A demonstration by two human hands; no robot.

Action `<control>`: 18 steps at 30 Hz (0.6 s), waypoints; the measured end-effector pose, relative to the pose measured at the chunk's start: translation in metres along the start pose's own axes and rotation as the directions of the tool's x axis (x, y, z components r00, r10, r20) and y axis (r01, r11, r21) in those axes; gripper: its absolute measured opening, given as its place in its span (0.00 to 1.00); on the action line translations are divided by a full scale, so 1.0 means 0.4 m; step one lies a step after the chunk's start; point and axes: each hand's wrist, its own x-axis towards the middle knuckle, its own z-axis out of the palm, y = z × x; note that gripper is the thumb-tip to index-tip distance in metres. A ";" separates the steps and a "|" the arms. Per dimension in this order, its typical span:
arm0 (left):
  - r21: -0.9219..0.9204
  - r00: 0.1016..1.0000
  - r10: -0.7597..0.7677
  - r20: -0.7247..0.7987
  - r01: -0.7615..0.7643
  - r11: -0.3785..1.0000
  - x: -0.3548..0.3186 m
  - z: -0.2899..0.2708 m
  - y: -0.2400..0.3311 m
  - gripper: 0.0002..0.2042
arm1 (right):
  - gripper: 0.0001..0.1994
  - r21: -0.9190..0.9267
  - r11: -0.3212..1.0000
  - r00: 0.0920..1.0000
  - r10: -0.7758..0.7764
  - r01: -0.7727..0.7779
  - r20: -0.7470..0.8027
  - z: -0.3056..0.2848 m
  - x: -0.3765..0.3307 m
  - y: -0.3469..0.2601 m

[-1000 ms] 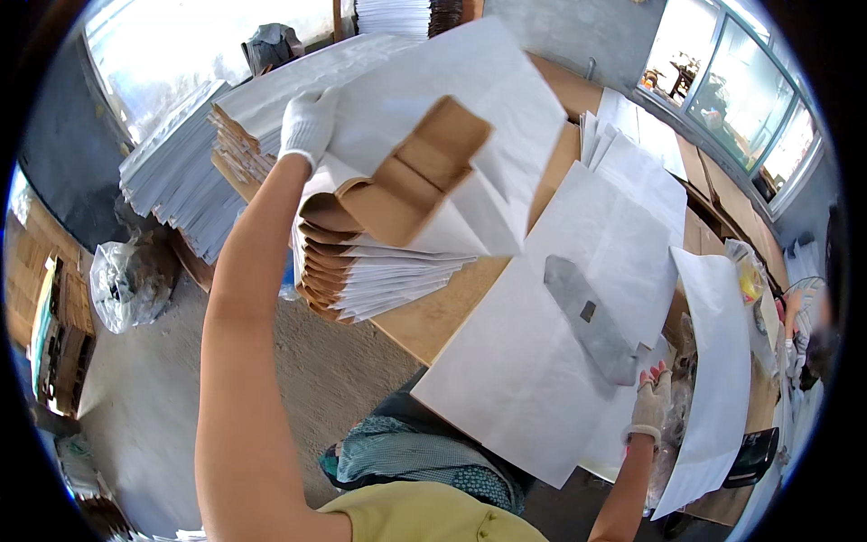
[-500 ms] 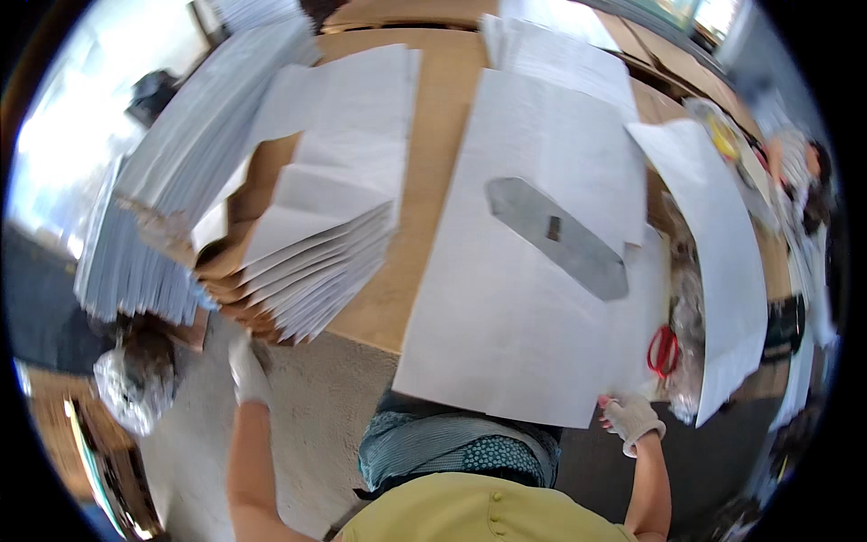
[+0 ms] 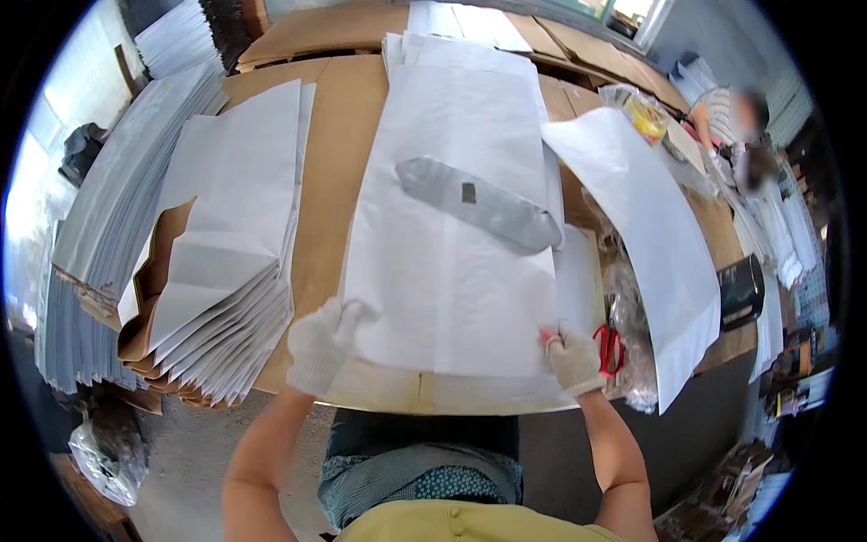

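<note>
White sheet (image 3: 442, 298) — likely handling light, limp, favouring near-corner holds — left hand (image 3: 321, 347), right hand (image 3: 575, 360) are lying apart, grips unclear

Plate (image 3: 497, 214) on paper sheets (image 3: 452, 303), folded stack (image 3: 226, 230) left — scissors (image 3: 610, 350) right

place: workshop | signs: white paper sheets (image 3: 424, 307), tall paper stacks (image 3: 135, 181), cardboard-covered table (image 3: 332, 149), scissors (image 3: 609, 340), co-worker (image 3: 718, 108)

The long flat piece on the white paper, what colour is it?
The flat piece is grey; it shows best in the head view.
</note>
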 end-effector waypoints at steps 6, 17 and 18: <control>0.101 0.995 -0.066 -0.075 0.073 0.992 0.361 0.116 0.026 0.16 | 0.15 -0.173 0.973 0.927 -0.202 0.153 -0.316 -0.004 0.376 -0.063; 0.141 0.962 -0.269 0.051 0.260 0.955 0.654 0.230 -0.020 0.22 | 0.30 0.034 0.965 0.929 0.259 -0.259 -0.266 0.056 0.583 -0.082; 0.064 0.947 -0.319 0.045 0.316 0.947 0.646 0.238 -0.024 0.22 | 0.31 0.025 0.972 0.936 0.232 -0.234 -0.263 0.063 0.574 -0.081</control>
